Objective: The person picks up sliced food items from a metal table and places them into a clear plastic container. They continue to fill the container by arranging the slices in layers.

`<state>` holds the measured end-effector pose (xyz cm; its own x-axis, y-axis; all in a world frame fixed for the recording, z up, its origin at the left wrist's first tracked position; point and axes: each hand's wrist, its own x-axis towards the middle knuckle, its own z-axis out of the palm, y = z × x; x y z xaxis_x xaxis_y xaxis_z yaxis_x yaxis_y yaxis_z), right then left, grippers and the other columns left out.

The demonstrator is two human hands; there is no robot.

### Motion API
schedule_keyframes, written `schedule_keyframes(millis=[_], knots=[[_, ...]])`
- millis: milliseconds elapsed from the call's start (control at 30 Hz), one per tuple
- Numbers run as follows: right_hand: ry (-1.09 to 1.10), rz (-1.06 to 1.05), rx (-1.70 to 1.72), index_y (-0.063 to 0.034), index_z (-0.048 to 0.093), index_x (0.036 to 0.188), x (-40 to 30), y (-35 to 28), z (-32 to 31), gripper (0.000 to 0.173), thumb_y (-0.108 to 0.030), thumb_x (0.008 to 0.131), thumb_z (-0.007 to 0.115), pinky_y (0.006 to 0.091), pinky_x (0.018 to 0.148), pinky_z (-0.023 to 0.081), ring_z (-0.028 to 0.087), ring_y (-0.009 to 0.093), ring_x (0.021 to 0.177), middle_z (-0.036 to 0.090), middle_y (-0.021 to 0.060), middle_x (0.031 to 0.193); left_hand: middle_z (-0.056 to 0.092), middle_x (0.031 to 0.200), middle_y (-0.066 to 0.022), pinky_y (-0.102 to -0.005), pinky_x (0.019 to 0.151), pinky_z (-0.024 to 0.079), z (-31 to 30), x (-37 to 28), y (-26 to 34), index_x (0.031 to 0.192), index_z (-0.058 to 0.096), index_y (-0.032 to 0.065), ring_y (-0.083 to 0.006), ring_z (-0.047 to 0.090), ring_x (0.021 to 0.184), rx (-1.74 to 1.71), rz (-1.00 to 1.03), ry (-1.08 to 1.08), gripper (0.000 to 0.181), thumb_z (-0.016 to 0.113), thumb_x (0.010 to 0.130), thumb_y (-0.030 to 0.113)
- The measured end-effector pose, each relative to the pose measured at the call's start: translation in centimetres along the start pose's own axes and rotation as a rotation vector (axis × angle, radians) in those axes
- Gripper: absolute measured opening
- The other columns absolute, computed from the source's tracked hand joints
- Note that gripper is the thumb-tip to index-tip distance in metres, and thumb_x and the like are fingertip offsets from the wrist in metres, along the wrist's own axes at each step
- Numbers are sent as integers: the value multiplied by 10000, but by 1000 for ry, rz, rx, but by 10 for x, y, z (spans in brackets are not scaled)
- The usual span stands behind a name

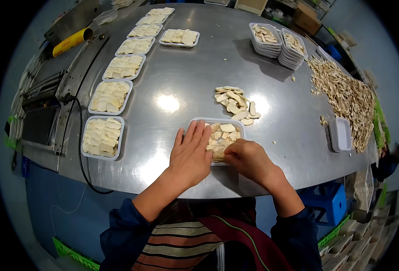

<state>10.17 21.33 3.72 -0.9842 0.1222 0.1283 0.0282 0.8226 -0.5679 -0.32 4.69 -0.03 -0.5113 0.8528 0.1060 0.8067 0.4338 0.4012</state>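
Note:
A white plastic tray (pixel 238 126) with pale dried slices, mushroom-like, lies before me near the table's front edge. My left hand (pixel 193 154) rests flat over the tray's left side, fingers nearly straight. My right hand (pixel 248 158) is at the tray's right front corner with curled fingers; whether a slice is between the fingertips is hidden. Just behind the tray lies a small loose pile of longer pale slices (pixel 235 103). Filled trays (pixel 103 138) stand in a column on the left, their slices in overlapping rows.
One more filled tray (pixel 179 37) stands beside the column. Stacked trays (pixel 265 35) holding slices are at the back right. A large heap of slices (pixel 345 98) covers the right side, near empty nested trays (pixel 340 134). A black cable (pixel 81 135) crosses the left edge.

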Motion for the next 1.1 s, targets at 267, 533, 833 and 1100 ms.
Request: schedule_keyframes(millis=[267,533,833,1100], knots=[[-6,120,-3,14,642,800,5,4,-13,174,-138,840,568,438,709,503,631,372,768,652,188,799,241,1531,-215,-479,1167,110,-12,0,2,1458,282,-11,-360,176,1437,9,-59,-53,577,388,958,256],[-231,263,165,70,651,792,70,-11,-11,279,-196,822,575,404,709,496,641,341,711,626,249,729,310,1469,-287,-532,1138,145,-18,-15,-35,1418,322,-58,-451,201,1400,-166,-245,228,529,383,963,205],[-150,309,113,-32,680,798,28,-15,-26,164,-185,825,629,392,660,509,647,323,726,658,171,761,253,1516,-243,-500,1154,118,-24,-15,-19,1449,294,-17,-415,169,1423,-103,-159,86,552,409,969,230],[-104,-33,52,-54,687,874,4,-12,5,104,-53,770,694,352,694,515,635,292,764,643,118,844,229,1538,-202,-499,1162,114,-1,9,-5,1456,294,1,-362,180,1433,1,9,-3,557,397,959,231]])
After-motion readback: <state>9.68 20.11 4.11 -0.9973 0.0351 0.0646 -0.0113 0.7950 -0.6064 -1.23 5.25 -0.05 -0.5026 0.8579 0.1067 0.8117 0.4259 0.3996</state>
